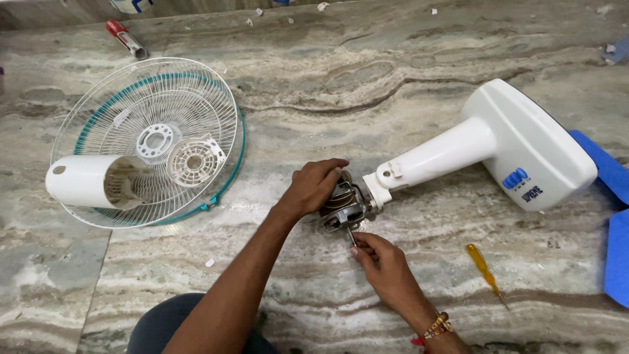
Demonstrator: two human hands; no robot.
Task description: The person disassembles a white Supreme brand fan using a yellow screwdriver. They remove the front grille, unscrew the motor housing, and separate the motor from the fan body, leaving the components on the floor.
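On the veined marble floor (406, 85), our left hand (313, 187) clamps the bare fan motor (344, 206); its shaft (352, 236) points toward us, pinched by our right hand (383, 262).

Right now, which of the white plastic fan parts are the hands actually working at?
The white stand at right: both hands grip the bare motor on its neck. The white cover lies apart.

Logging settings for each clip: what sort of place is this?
Probably a home or small repair spot: work is done on a marble floor, with a dismantled fan's grille, stand and a screwdriver spread around.
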